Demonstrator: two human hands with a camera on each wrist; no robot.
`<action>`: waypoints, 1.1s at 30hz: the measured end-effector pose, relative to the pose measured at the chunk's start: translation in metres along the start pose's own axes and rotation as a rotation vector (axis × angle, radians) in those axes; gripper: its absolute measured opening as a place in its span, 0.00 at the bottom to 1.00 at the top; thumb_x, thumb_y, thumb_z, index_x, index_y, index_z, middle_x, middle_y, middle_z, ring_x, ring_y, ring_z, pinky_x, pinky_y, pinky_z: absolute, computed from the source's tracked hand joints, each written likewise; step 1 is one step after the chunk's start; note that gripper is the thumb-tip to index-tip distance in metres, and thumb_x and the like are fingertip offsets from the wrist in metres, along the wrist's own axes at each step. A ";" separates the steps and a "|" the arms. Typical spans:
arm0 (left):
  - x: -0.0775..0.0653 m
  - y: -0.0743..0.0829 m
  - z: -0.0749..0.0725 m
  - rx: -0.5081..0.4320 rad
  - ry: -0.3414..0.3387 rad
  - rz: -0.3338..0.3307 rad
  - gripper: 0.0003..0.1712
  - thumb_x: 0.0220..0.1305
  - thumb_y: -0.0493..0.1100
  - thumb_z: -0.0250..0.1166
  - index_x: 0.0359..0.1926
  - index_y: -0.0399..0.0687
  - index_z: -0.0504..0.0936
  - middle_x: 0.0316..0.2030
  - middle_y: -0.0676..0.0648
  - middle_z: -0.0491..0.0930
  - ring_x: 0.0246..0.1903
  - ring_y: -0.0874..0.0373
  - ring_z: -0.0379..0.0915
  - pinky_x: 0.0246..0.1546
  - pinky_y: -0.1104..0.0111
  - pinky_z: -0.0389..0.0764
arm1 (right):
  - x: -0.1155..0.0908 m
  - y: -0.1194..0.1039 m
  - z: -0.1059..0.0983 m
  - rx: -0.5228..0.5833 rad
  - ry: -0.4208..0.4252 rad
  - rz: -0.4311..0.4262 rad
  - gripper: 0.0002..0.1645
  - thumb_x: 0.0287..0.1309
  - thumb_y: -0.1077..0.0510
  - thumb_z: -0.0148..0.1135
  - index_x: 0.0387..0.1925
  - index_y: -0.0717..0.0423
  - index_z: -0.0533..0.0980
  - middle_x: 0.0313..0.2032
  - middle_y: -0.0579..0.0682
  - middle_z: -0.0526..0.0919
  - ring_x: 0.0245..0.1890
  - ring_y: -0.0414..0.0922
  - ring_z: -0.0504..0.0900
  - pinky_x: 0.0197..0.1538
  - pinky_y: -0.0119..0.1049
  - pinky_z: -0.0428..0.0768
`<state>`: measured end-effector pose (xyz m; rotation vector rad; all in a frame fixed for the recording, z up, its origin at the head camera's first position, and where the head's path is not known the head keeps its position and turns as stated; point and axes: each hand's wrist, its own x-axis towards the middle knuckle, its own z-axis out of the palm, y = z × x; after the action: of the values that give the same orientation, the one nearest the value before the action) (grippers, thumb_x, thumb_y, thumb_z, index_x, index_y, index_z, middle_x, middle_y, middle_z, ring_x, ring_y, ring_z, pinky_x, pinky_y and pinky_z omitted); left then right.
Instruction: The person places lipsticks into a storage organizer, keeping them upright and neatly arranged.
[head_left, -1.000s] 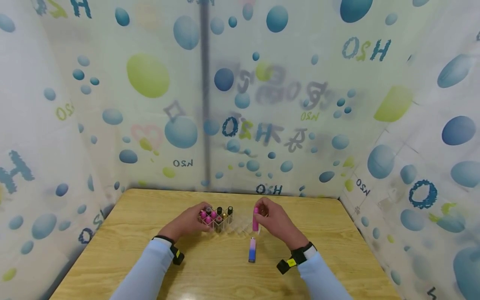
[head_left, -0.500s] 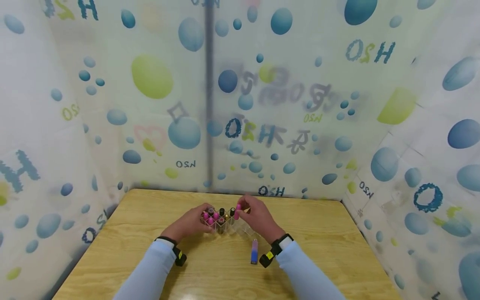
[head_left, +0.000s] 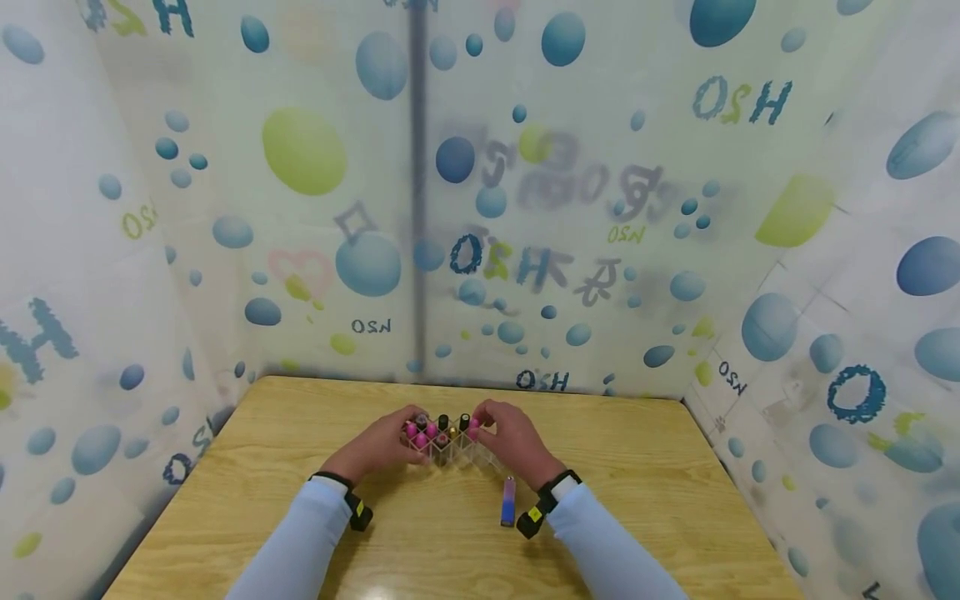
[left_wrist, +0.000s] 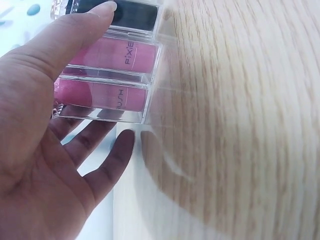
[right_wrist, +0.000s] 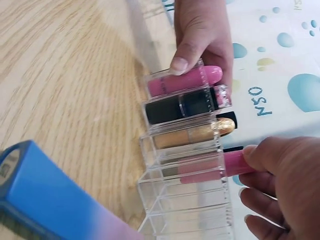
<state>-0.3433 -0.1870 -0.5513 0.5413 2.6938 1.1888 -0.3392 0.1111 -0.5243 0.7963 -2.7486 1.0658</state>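
My left hand (head_left: 384, 442) holds the left end of a clear plastic lipstick organizer (right_wrist: 200, 200), its thumb on the front and fingers behind. Several lipsticks stand in that end; in the left wrist view two pink lipsticks (left_wrist: 117, 55) and a black lipstick (left_wrist: 137, 15) show through the wall. Further along in the right wrist view is a gold lipstick (right_wrist: 190, 135). With thumb and fingertips, my right hand (head_left: 513, 437) pinches the top of a pink lipstick (right_wrist: 240, 162), whose lower part sits inside a compartment beside the gold one.
A pink-to-blue lipstick tube (head_left: 508, 502) stands upright on the wooden table (head_left: 420, 533), in front of the organizer and near my right wrist. Compartments without lipsticks make up the organizer's right end. A patterned curtain (head_left: 615, 333) hangs behind the table's far edge.
My right hand has moved left with the pink lipstick, from over the organizer's right end, and lowered it into a compartment. The left hand keeps its hold on the organizer.
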 end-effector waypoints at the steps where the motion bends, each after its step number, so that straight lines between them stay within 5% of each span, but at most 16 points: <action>1: 0.000 0.000 0.000 0.001 0.002 -0.002 0.42 0.60 0.49 0.87 0.71 0.50 0.77 0.55 0.49 0.83 0.54 0.54 0.79 0.63 0.47 0.79 | 0.000 0.000 0.001 -0.020 -0.001 -0.003 0.05 0.75 0.51 0.73 0.45 0.43 0.83 0.44 0.37 0.85 0.49 0.43 0.83 0.55 0.46 0.83; 8: 0.000 0.001 0.001 -0.001 -0.005 0.002 0.41 0.61 0.48 0.87 0.70 0.50 0.77 0.55 0.49 0.83 0.52 0.55 0.79 0.62 0.48 0.80 | -0.002 0.000 0.004 -0.097 -0.003 -0.022 0.04 0.75 0.52 0.73 0.44 0.44 0.84 0.43 0.38 0.85 0.48 0.42 0.82 0.53 0.45 0.84; 24: -0.001 0.003 -0.002 0.003 -0.009 0.003 0.43 0.60 0.49 0.87 0.71 0.50 0.76 0.56 0.50 0.83 0.54 0.54 0.79 0.62 0.47 0.80 | -0.005 0.003 0.006 -0.089 0.001 -0.011 0.11 0.76 0.53 0.72 0.54 0.52 0.84 0.49 0.45 0.85 0.53 0.47 0.83 0.58 0.48 0.84; 29: -0.001 0.002 -0.001 0.012 -0.002 0.005 0.42 0.60 0.48 0.87 0.70 0.50 0.76 0.57 0.49 0.83 0.56 0.53 0.79 0.64 0.46 0.79 | -0.024 -0.009 -0.005 -0.157 0.042 0.069 0.09 0.76 0.51 0.72 0.46 0.51 0.81 0.39 0.44 0.82 0.39 0.43 0.81 0.44 0.42 0.82; 33: 0.000 0.000 -0.001 0.028 -0.003 0.017 0.43 0.60 0.49 0.87 0.71 0.48 0.76 0.56 0.49 0.83 0.54 0.53 0.79 0.63 0.47 0.80 | -0.048 -0.030 -0.010 -0.349 -0.004 0.152 0.14 0.74 0.48 0.74 0.38 0.51 0.79 0.29 0.43 0.78 0.26 0.41 0.74 0.31 0.38 0.76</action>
<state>-0.3432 -0.1877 -0.5506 0.5701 2.7126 1.1547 -0.2838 0.1203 -0.5112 0.5475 -2.9151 0.5725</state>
